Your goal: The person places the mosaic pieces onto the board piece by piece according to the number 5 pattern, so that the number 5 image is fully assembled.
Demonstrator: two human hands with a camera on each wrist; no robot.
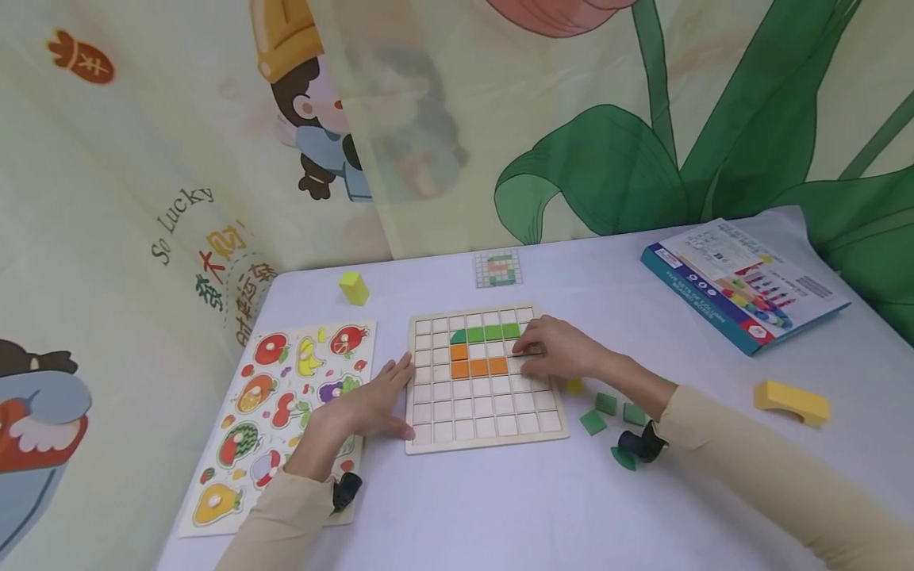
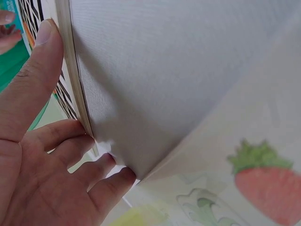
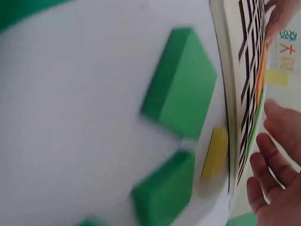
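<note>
A wooden grid board (image 1: 485, 412) lies on the white table, with a row of green tiles (image 1: 493, 332) and an L of orange tiles (image 1: 477, 365) set into it. My left hand (image 1: 400, 396) rests flat against the board's left edge (image 2: 70, 61), thumb (image 2: 40, 70) along the rim and fingers straight. My right hand (image 1: 528, 349) lies on the board's right side beside the orange tiles, fingers loosely bent with their tips on the grid (image 3: 249, 117). No piece shows in that hand (image 3: 273, 160).
Loose green tiles (image 1: 607, 404) (image 3: 181, 82) and a small yellow piece (image 1: 574, 385) (image 3: 215, 153) lie right of the board. A fruit puzzle (image 1: 278, 412) sits at left. A yellow block (image 1: 353, 288), pattern card (image 1: 498, 268), boxed set (image 1: 743, 281) and yellow arch (image 1: 793, 400) stand around.
</note>
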